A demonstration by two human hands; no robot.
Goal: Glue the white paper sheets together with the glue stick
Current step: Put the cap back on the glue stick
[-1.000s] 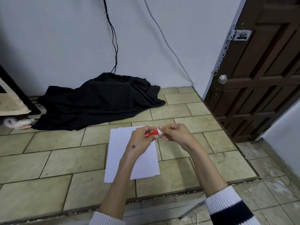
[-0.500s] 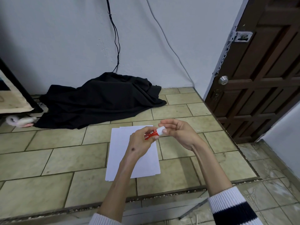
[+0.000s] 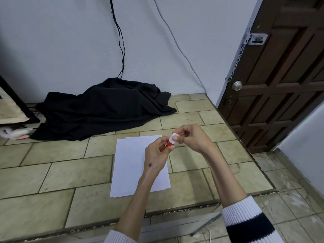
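A small stack of white paper sheets lies flat on the tiled surface, its edges slightly offset. Above its far right corner my left hand grips the red body of a glue stick. My right hand pinches the white end of the stick between thumb and fingers. The stick points up and to the right. Whether the white cap is on or coming off is hidden by my fingers.
A heap of black cloth lies against the white wall behind the paper, with cables hanging down to it. A dark wooden door stands at the right. The tiled platform's front edge drops to a lower floor.
Both hands have risen slightly with the glue stick. My right hand has shifted its fingers around the white end, and more of that end shows now.
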